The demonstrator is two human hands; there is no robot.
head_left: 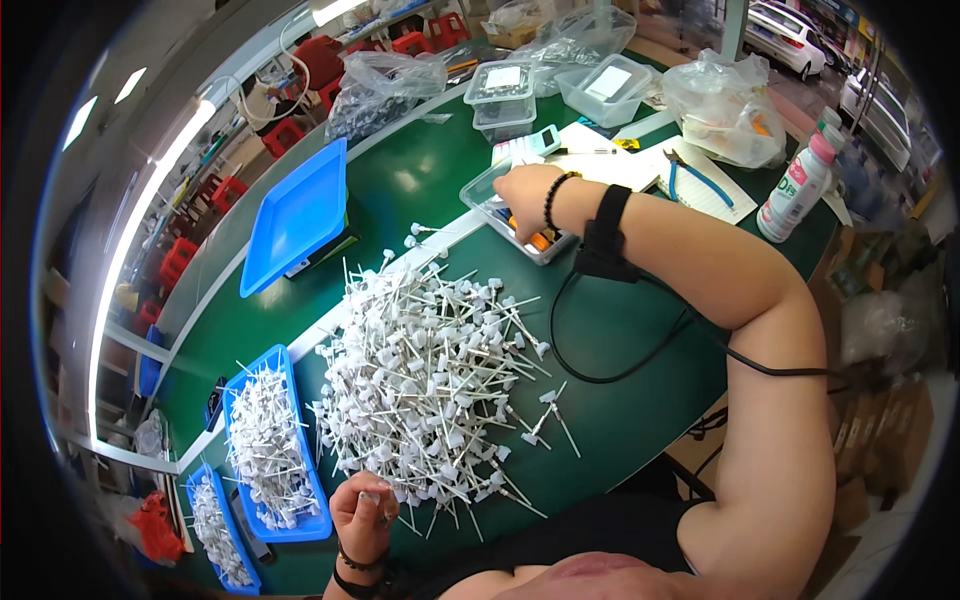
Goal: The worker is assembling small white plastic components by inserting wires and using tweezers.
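My right hand [532, 203] reaches down into a clear plastic box [478, 190], its fingers bent over the contents. Orange items [541, 241] show beside the fingertips; whether the hand grips anything is hidden. My left hand [364, 510] is curled closed, fingertips together, at the near edge of a big pile of small white plastic parts with thin stems [420, 370]. Anything between its fingers is too small to make out. A few loose white parts [545, 418] lie right of the pile.
Two blue trays [325, 500] [252, 580] of white parts stand at left; another blue tray [300, 215] lies behind. Blue-handled pliers [700, 178], a notebook [735, 205], a spray bottle [797, 190] and bags [725, 105] occupy the far right. A black cable [640, 372] loops from my right wrist strap.
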